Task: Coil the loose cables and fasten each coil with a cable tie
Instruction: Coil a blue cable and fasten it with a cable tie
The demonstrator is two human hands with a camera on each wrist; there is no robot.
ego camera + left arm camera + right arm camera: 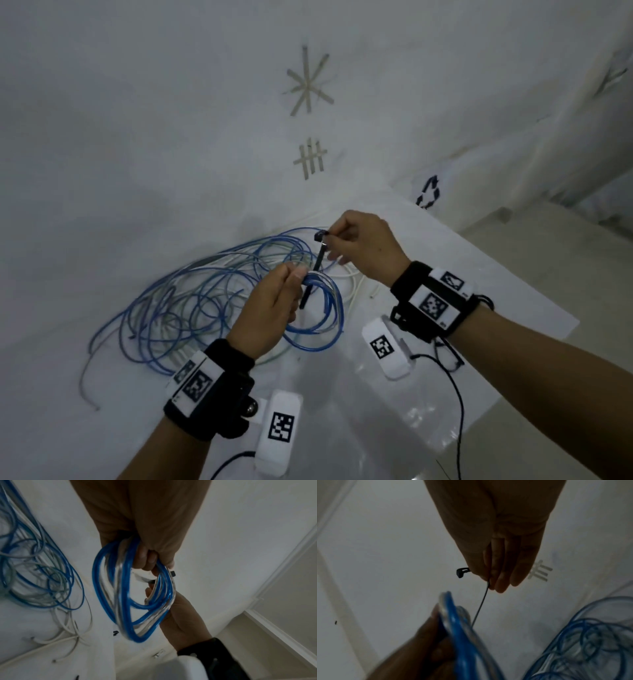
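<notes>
Currently my left hand (pixel 263 315) grips a small coil of glossy blue and clear cables (pixel 322 308); my right hand (pixel 363 246) pinches a thin black plastic cable tie (pixel 317 265), its strap crossing the coil.

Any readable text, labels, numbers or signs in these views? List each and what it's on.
No readable words or numbers in any view.
Recycling-arrows symbol, dark, on the white sheet: a sign, no text.
Square black-and-white marker codes on the left wristband, right wristband and two white blocks: patterns, not text.
Tape marks on the sheet, a star and a grid: not characters.
</notes>
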